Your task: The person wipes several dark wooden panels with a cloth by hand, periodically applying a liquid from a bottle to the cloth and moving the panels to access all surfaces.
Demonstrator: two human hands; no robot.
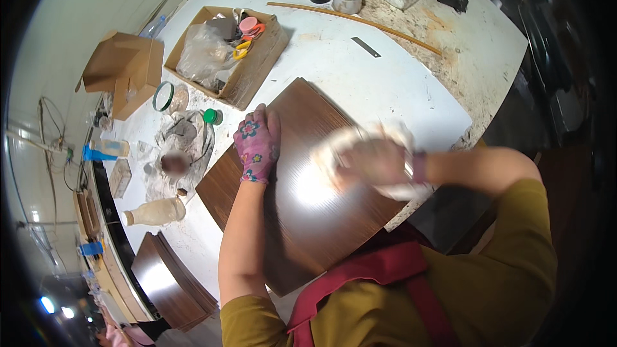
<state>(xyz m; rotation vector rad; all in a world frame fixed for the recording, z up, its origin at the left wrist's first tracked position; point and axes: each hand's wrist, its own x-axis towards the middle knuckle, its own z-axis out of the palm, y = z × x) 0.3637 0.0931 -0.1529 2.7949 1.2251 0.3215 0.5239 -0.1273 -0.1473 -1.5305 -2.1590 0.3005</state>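
Note:
A dark brown wood-grain panel (315,231) lies at a slant on the white table in front of me, with other brown panels under it. My left hand (257,144), in a pink flowered glove, rests flat on the panel's left side, fingers stretched out. On the panel's right part, my right hand (378,162) presses a whitish cloth (402,133) against the glossy surface. Motion smears this hand and the cloth, and the cloth hides some of the fingers. A bright light reflection shows just left of the cloth.
Beyond the panel stands an open cardboard box (254,83) of tools and plastic bags. Left of the panel are a green-capped jar (213,116), a stained rag (183,130) and a beige bottle (154,213). More brown panels (170,283) lie lower left. A metal ruler (366,47) lies far right.

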